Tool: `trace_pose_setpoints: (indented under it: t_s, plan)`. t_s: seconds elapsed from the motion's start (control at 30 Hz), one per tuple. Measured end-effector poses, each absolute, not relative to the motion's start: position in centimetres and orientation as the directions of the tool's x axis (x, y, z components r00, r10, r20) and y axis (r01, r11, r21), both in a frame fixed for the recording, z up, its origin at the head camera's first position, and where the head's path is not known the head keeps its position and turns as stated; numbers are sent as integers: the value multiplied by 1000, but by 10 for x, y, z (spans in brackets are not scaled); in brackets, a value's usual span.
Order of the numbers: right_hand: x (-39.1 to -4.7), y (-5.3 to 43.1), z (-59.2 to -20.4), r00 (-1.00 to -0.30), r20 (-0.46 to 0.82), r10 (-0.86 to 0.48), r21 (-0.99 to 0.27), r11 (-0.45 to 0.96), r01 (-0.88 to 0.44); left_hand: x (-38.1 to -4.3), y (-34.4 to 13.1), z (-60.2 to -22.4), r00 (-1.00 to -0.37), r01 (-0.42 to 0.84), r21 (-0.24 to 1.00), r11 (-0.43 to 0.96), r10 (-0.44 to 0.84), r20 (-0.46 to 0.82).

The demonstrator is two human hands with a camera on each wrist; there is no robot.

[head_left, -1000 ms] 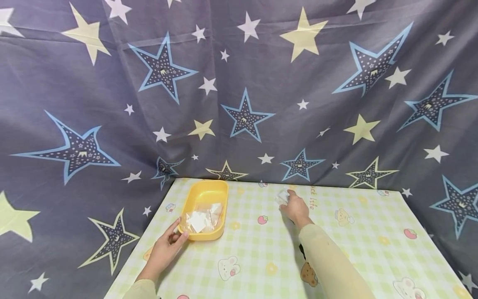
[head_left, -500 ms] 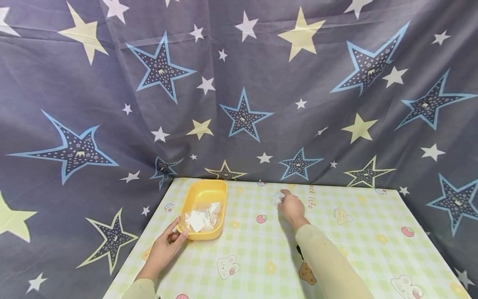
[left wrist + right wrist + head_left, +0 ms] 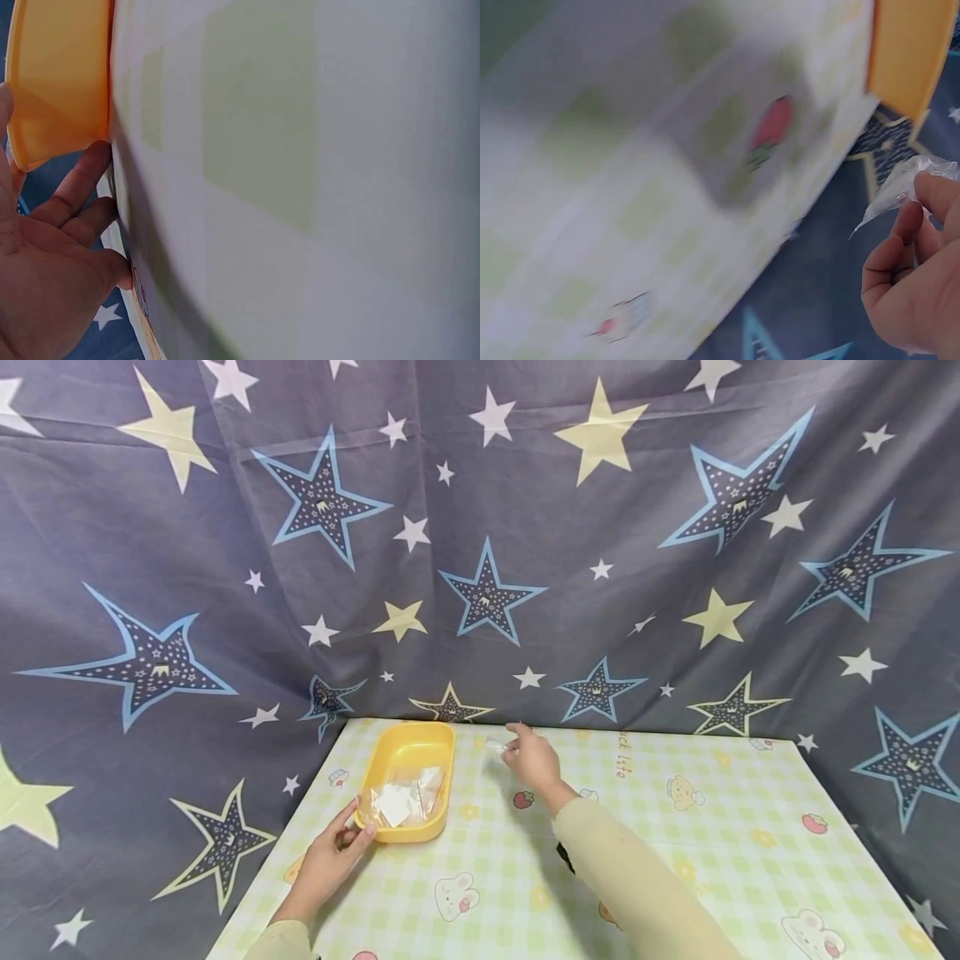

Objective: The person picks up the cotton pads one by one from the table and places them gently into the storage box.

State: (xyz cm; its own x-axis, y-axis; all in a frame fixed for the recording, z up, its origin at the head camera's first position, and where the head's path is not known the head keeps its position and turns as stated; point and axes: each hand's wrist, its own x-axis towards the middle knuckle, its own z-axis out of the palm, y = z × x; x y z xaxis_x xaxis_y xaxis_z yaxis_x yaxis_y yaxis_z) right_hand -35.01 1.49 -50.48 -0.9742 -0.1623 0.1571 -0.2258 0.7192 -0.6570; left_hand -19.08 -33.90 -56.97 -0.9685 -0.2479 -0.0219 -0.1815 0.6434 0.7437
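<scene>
A yellow plastic tray point(image 3: 411, 835) stands on the left part of the table, with small clear plastic bags point(image 3: 405, 797) holding white pieces in its near half. My left hand point(image 3: 330, 862) grips the tray's near left corner, thumb at the front rim and fingers along the side. In the left wrist view, that hand point(image 3: 52, 270) is beside the tray's wall point(image 3: 64, 82). To the right of the tray, my right hand point(image 3: 534, 760) pinches a small clear plastic bag point(image 3: 495, 745) above the table. The right wrist view shows this bag point(image 3: 900, 184) crinkled between thumb and fingers.
The table point(image 3: 660, 860) wears a green checked cloth with printed animals and strawberries. A dark curtain point(image 3: 480, 510) with stars hangs right behind its back edge. In the right wrist view, the tray's orange-looking wall point(image 3: 907, 56) is near the top right.
My right hand has moved left across the table toward the tray, carrying the clear bag. My left hand and the tray have stayed in place.
</scene>
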Motion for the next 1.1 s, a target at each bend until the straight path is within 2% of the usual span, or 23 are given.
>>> trace_pose_setpoints:
  t_s: [0.47, 0.8, 1.0, 1.1]
  plan:
    - [-333, -48, -480, -937, 229, -264, -671, 654, -349, -192, -340, -572, -969, -173, 745, 645, -246, -12]
    - [-321, -67, -476, -914, 242, -326, -653, 642, -402, -192, -341, -572, -969, -176, 742, 647, -249, -13]
    - [-314, -72, -475, -868, 209, -450, -698, 553, -455, -192, -340, -572, -969, -178, 748, 640, -248, -19]
    - [-310, -71, -475, -862, 195, -467, -720, 529, -450, -192, -340, -572, -969, -177, 750, 637, -245, -20]
